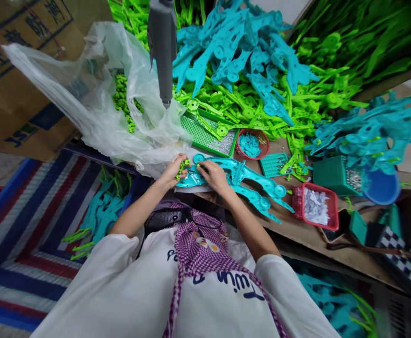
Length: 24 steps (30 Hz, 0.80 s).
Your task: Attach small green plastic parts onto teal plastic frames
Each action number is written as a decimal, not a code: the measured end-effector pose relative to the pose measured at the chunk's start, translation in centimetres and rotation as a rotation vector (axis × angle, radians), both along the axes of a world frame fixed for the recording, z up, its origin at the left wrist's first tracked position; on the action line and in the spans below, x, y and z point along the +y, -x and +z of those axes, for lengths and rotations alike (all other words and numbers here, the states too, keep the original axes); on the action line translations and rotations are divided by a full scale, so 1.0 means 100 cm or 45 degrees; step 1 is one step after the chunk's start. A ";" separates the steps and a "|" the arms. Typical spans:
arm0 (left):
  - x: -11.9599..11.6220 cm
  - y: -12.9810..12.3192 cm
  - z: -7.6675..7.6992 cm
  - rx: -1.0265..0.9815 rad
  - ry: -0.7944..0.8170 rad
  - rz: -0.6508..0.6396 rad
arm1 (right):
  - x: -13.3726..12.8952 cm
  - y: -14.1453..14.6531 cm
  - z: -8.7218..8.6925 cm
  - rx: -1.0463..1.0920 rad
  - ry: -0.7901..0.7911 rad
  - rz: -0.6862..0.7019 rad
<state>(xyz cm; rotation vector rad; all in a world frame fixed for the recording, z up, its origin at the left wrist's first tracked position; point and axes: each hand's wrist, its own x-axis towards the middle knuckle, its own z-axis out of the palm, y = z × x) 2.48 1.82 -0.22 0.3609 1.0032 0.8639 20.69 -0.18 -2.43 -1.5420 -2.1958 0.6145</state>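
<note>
My left hand (173,172) is closed around several small lime-green plastic pieces (183,169), which stick out between the fingers. My right hand (213,174) bends over the near end of a turquoise plastic part (238,172), its fingertips pinched at the surface. A bit of green shows by those fingertips, too small to make out fully. The turquoise part is long, with forked arms reaching right along the table edge. Above the hands hangs a grey electric screwdriver (163,56), its tip clear of the part.
A clear plastic bag (131,117) of small green pieces lies left. Behind are a green tray (205,134) of screws, a red basket (253,143) of turquoise bits and heaped turquoise parts (233,47). To the right stand a red basket (314,206) and a green container (335,176).
</note>
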 end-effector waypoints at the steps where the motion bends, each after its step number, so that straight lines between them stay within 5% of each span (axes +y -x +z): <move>1: 0.000 0.001 0.001 -0.024 0.007 0.002 | -0.003 -0.001 0.004 0.020 -0.012 -0.016; 6: 0.003 0.005 0.012 -0.153 -0.043 -0.011 | -0.006 0.012 0.042 0.159 -0.130 -0.164; 11: 0.000 0.003 0.026 -0.171 -0.060 0.033 | 0.016 0.048 0.070 0.292 0.012 -0.182; 16: -0.010 -0.002 0.024 -0.126 -0.172 0.065 | 0.016 0.055 0.062 0.346 0.065 -0.219; 24: -0.012 -0.019 0.034 -0.174 -0.110 0.217 | -0.001 0.061 0.051 0.501 -0.197 -0.452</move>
